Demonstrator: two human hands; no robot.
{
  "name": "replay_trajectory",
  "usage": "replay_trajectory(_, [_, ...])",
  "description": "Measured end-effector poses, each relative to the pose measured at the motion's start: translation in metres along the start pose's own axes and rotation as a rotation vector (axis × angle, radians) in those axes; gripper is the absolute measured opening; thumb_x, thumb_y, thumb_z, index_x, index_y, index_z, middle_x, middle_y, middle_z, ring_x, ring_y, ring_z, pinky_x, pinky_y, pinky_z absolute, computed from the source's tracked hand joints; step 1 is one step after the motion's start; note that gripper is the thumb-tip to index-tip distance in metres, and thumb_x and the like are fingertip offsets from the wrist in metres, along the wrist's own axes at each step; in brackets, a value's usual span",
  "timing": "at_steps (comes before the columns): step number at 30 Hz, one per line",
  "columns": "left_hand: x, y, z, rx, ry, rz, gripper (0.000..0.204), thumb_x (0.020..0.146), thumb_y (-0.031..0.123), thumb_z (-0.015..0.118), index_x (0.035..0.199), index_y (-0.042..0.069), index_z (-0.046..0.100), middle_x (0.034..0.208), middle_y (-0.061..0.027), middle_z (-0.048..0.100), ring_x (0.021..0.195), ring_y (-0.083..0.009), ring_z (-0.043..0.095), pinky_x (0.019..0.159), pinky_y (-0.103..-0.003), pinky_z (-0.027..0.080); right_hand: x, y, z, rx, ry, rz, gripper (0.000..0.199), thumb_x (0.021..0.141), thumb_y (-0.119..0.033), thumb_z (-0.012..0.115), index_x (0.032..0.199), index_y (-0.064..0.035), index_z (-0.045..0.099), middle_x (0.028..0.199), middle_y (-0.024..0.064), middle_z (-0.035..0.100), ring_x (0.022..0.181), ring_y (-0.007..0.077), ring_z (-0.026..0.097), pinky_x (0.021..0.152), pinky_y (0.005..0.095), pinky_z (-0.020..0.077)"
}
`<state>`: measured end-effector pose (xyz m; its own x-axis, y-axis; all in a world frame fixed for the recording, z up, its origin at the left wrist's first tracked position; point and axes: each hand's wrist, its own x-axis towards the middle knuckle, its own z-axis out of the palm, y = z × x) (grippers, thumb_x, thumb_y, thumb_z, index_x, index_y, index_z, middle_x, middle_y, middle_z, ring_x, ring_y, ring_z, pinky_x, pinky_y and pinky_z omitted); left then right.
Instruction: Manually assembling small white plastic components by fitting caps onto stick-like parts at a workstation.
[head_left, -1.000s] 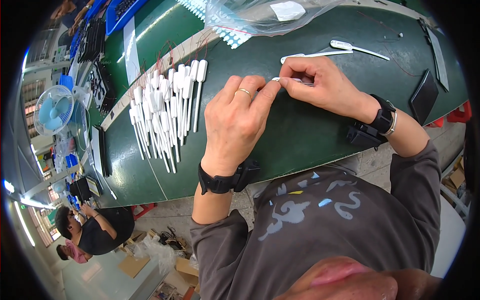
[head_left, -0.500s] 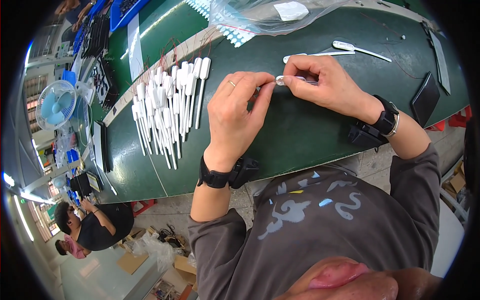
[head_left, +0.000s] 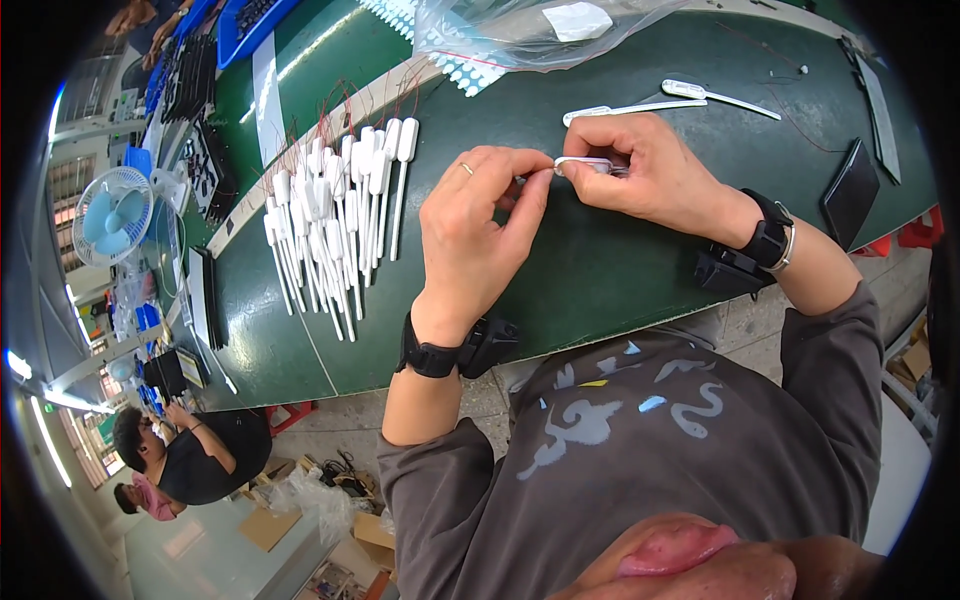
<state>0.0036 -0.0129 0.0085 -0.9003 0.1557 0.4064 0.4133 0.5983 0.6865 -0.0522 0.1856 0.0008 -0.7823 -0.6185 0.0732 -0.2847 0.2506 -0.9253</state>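
My right hand (head_left: 650, 170) is closed around a slim white plastic stick (head_left: 582, 161) with a wider rounded head. The head's end pokes out toward my left hand (head_left: 478, 228), whose thumb and forefinger pinch together at its tip. My right fingers cover most of the stick, and any fine part between the fingertips is too small to make out. Just beyond my right hand lies a white stick half with a hollow head (head_left: 590, 114). Another open-headed white stick (head_left: 684, 89) rests farther right.
Several finished-looking white sticks with red wires (head_left: 340, 205) lie bunched on the green table (head_left: 600, 290) to the left. A clear plastic bag (head_left: 500, 35) is at the far side. A dark flat case (head_left: 852, 195) lies right. Two other people and a fan (head_left: 112, 212) are left.
The stick's head has turned slightly between my fingertips and now shows a white edge rather than its hollow face. Both hands stay almost in place.
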Motion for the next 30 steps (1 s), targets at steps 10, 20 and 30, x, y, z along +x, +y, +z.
replay_trajectory(10, [0.001, 0.008, -0.005, -0.762, -0.158, -0.68, 0.012, 0.091, 0.011, 0.068, 0.095, 0.0, 0.064, 0.079, -0.0002, 0.063, 0.066, -0.0039, 0.057, 0.05, -0.02, 0.047, -0.003, -0.005, 0.001, -0.139, 0.068, -0.143, 0.013, 0.082, -0.01, 0.064, 0.077, -0.0015, 0.056, 0.066, 0.0031, 0.047, 0.058, 0.0116, 0.042, 0.052, 0.0284, 0.0333])
replay_trajectory(20, [0.002, 0.005, -0.012, -0.709, -0.271, -0.739, 0.011, 0.089, 0.011, 0.068, 0.092, 0.001, 0.063, 0.079, -0.0003, 0.064, 0.065, -0.0041, 0.056, 0.049, -0.019, 0.045, -0.007, -0.004, 0.003, -0.324, 0.061, -0.296, 0.012, 0.08, -0.008, 0.066, 0.076, -0.0024, 0.056, 0.066, 0.0066, 0.05, 0.056, 0.0184, 0.047, 0.051, 0.0324, 0.0364])
replay_trajectory(30, [0.001, 0.003, -0.002, -0.16, 0.053, -0.291, 0.017, 0.085, 0.013, 0.07, 0.099, 0.003, 0.07, 0.088, -0.0056, 0.07, 0.081, -0.0188, 0.063, 0.067, -0.03, 0.051, 0.003, -0.003, -0.016, -0.252, -0.18, 0.012, 0.018, 0.09, -0.016, 0.065, 0.081, -0.0027, 0.058, 0.065, 0.0022, 0.05, 0.058, 0.0104, 0.043, 0.052, 0.0286, 0.0348])
